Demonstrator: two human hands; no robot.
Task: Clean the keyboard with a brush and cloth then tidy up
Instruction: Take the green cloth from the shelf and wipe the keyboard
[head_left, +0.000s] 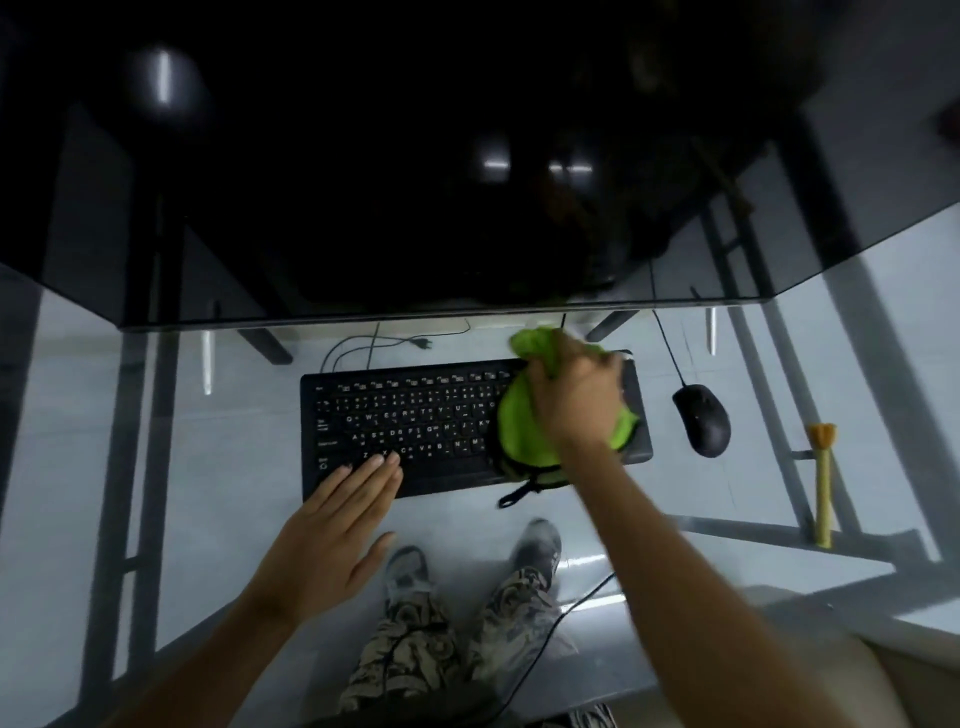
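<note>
A: Where is the keyboard found?

B: It is laid flat at the centre of the glass desk, below the dark monitor at twelve o'clock.

A: And the cloth?

B: The green cloth is bunched and gripped in the right hand, fingers curled round it, and pressed on the keyboard's three o'clock end.

A: The left hand?

B: It is held flat, fingers straight, with fingertips rested on the keys at the seven o'clock corner.

A: The brush?

B: It is seen lying at three o'clock, beyond the mouse, well apart from the keyboard.
</note>
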